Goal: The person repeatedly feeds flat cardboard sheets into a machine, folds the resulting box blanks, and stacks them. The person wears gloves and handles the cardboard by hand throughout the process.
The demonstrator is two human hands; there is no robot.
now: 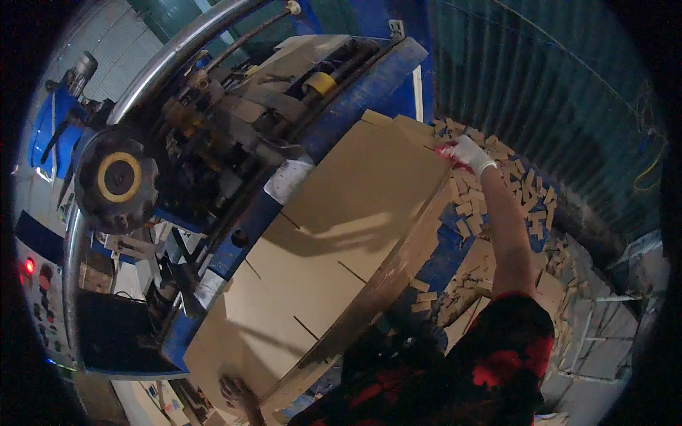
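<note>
A long brown cardboard sheet (341, 206) with several narrow slots lies aslant across the middle, alongside a blue machine. My right hand (467, 155), in a white glove with red on the fingers, is closed at the sheet's far right corner. Its fingertips are partly hidden there, and the arm reaches out straight. My left hand (238, 394) lies on the near left end of the sheet, fingers stretched over the surface. Shadows of an arm and hand fall across the cardboard.
Left of the sheet stands the machine, with a black handwheel (118, 179), a curved metal pipe (153, 67) and a control panel (44, 298) with a lit red lamp. Small cardboard offcuts (469, 199) are heaped at the right, before a corrugated wall (547, 85). A pale metal frame (604, 334) stands at lower right.
</note>
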